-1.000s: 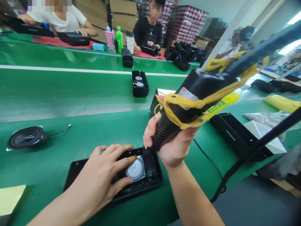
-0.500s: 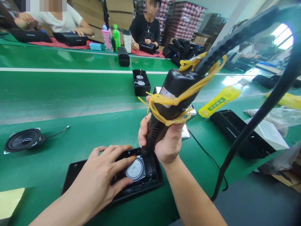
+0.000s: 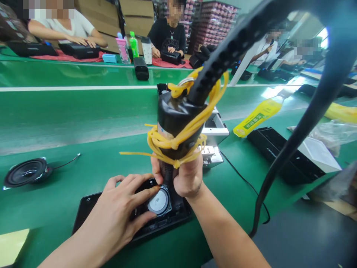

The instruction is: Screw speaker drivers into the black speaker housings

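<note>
My right hand (image 3: 188, 178) is closed around a black electric screwdriver (image 3: 178, 119), which has yellow bands tied about its body and a thick cable at its top. The tool points down at the upper edge of a small speaker (image 3: 158, 201) with a round silver back. Its tip is hidden. That speaker sits inside an open black speaker housing (image 3: 93, 204) on the green bench. My left hand (image 3: 122, 204) rests over the housing, its thumb and forefinger holding the speaker's rim from both sides.
A larger loose speaker (image 3: 26, 172) with a short wire lies at left, above a yellow pad (image 3: 12, 242). On the right are a yellow bottle (image 3: 258, 117), a long black case (image 3: 284, 156) and the hanging cable (image 3: 267, 178). Co-workers (image 3: 170, 37) sit across the bench.
My right hand has shifted left with the screwdriver, which now stands more upright, close to the speaker's upper edge. My left hand keeps its place on the speaker.
</note>
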The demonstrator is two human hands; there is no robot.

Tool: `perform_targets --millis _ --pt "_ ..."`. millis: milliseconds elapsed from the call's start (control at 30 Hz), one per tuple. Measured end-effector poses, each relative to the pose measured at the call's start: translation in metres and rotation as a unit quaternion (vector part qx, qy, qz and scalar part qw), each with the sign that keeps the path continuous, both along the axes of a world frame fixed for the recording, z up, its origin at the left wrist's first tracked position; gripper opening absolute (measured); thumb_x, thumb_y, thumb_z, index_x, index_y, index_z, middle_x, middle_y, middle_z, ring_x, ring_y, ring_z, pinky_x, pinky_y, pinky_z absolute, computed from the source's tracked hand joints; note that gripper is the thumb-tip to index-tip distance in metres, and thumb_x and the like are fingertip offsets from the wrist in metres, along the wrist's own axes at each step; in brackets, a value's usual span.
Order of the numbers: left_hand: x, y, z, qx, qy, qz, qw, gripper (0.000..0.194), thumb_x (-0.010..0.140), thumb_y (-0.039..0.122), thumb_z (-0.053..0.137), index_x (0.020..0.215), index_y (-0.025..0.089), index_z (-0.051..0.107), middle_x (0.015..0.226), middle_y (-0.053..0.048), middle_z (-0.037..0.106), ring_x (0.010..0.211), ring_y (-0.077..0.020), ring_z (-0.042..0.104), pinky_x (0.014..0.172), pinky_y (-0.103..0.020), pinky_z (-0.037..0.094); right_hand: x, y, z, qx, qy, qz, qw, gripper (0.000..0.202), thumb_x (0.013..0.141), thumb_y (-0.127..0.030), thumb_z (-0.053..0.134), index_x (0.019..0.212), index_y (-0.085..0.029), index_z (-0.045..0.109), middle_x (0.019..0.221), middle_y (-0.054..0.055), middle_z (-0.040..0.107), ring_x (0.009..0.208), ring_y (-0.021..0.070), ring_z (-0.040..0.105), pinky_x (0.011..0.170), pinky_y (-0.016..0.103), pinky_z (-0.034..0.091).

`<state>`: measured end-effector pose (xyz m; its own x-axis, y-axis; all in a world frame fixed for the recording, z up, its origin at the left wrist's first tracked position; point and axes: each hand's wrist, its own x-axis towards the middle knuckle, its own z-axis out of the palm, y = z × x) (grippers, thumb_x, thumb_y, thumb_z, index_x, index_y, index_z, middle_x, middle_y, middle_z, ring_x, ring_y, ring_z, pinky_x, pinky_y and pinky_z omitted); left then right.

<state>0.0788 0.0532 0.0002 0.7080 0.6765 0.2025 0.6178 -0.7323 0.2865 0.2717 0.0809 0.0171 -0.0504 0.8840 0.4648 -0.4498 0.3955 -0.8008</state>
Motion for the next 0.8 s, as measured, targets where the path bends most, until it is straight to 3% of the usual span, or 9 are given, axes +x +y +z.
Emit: perform_targets --millis 333,533,667,800 --pt "0.0014 -0.0005 0.0022 -0.011 0.009 0.004 1.0 0.058 0.089 0.032 0.082 0.142 0.042 0.062 0.134 -0.001 0.07 0.11 -0.0294 0.066 0.091 -0.047 0.042 0.0 -0.0011 -0.0031 -0.01 0.016 0.04 0.999 0.064 0.094 -0.081 0.048 0.117 -0.023 0.061 0.067 -0.004 0.057 0.043 0.0109 0.046 0.04 0.024 0.038" --pt "0.0032 -0.0021 0.005 -0.007 0.021 0.005 1.0 0.057 0.09 0.034 0.081 0.143 0.041 0.063 0.135 -0.002 0.07 0.107 -0.0286 0.067 0.092 -0.047 0.044 -0.0003 -0.0015 -0.0082 -0.002 -0.014 0.052 0.999 0.064 0.094 -0.084 0.041 0.077 -0.024 0.056 0.058 -0.003 0.052 0.046 0.0121 0.047 0.04 0.023 0.037" --pt "0.0044 -0.0026 0.0047 -0.009 0.031 0.015 0.999 0.051 0.09 0.033 0.08 0.139 0.04 0.066 0.131 -0.003 0.071 0.105 -0.0284 0.068 0.095 -0.049 0.043 0.0003 -0.0028 -0.0093 -0.009 -0.009 0.057 0.998 0.071 0.094 -0.087 0.034 0.071 -0.024 0.056 0.059 -0.001 0.051 0.048 0.013 0.046 0.041 0.024 0.037" --pt "0.0027 -0.0009 0.0007 -0.009 0.029 0.011 0.999 0.046 0.09 0.034 0.08 0.134 0.039 0.068 0.128 -0.004 0.072 0.106 -0.0305 0.067 0.094 -0.051 0.042 0.0002 -0.0032 -0.0091 0.012 -0.019 0.054 0.998 0.069 0.093 -0.085 0.039 0.068 -0.024 0.056 0.056 0.0 0.051 0.052 0.015 0.049 0.045 0.027 0.041"
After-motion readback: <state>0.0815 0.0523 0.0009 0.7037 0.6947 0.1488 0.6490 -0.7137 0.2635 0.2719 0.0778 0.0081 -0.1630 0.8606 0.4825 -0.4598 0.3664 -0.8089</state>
